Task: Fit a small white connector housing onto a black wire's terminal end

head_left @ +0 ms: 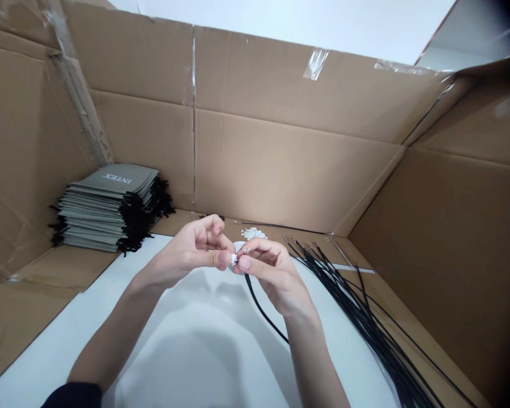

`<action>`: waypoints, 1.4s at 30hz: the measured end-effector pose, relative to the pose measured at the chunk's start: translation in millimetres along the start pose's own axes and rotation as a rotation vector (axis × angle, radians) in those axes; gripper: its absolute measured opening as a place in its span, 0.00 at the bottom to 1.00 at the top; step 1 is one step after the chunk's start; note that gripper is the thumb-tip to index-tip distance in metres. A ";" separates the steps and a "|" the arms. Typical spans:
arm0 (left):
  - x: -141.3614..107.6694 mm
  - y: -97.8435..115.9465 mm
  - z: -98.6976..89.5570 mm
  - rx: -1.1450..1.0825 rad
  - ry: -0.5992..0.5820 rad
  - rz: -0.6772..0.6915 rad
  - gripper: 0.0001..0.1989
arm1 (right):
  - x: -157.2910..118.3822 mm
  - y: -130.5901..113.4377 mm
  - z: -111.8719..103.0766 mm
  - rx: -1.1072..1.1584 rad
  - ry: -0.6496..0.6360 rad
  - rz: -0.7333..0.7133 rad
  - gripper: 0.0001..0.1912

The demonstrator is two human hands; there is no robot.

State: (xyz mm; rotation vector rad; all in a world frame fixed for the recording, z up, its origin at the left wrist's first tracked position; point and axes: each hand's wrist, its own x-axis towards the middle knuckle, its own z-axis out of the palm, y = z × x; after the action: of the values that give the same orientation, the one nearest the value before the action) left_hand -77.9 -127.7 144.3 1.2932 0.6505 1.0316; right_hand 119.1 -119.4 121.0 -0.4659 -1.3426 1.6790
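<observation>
Many flat grey pouches sit piled at far left, black cords spilling from their edges, cardboard wall behind. Now the left hand: thumb and forefinger pinched tight on a small white piece, other fingers loosely curled. And there's that piece, right between both hands, above the white table! Black cable drops just beside it, curving under the right forearm. White bits lie heaped beyond. Right hand: thumb and fingertips closed on the cable, its end hidden. Far right, bundled black cords fan out!
</observation>
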 end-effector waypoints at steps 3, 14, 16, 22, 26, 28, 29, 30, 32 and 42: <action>0.5 -0.3 2.1 -0.005 -0.014 -0.013 0.27 | -0.5 -1.4 -0.9 0.007 -0.002 0.001 0.08; 1.9 -4.9 9.9 -0.038 -0.054 -0.040 0.27 | -2.1 -1.7 -3.9 0.011 0.002 0.016 0.07; 2.4 -5.4 11.6 -0.044 -0.053 -0.040 0.28 | -3.3 -3.0 -4.0 -0.013 0.014 0.008 0.08; 4.0 -5.2 13.8 -0.041 -0.040 -0.062 0.31 | -4.6 -6.2 -3.9 -0.090 0.036 -0.031 0.07; 4.3 -6.8 12.7 -0.024 -0.008 -0.054 0.31 | -5.2 -7.2 -2.5 -0.208 0.091 -0.117 0.06; 3.8 -7.3 11.9 -0.014 0.003 -0.055 0.30 | -6.0 -7.2 -1.8 -0.241 0.106 -0.134 0.06; 3.4 -7.4 11.5 -0.003 0.010 -0.052 0.30 | -6.4 -7.0 -1.6 -0.262 0.118 -0.139 0.06; 2.9 -7.3 11.4 0.011 0.023 -0.045 0.30 | -6.8 -6.6 -1.6 -0.285 0.136 -0.147 0.06; 2.0 -6.9 12.1 0.040 0.060 -0.022 0.29 | -7.0 -5.5 -2.2 -0.322 0.176 -0.164 0.07; -3.7 -5.4 25.2 0.020 0.060 0.231 0.10 | -3.0 -1.6 -0.9 0.055 0.045 -0.097 0.06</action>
State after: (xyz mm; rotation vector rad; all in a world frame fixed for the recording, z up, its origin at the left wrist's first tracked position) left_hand -56.3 -142.2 143.5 1.3820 0.5664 1.2587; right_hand 121.9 -121.4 121.4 -0.3981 -1.2630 1.6122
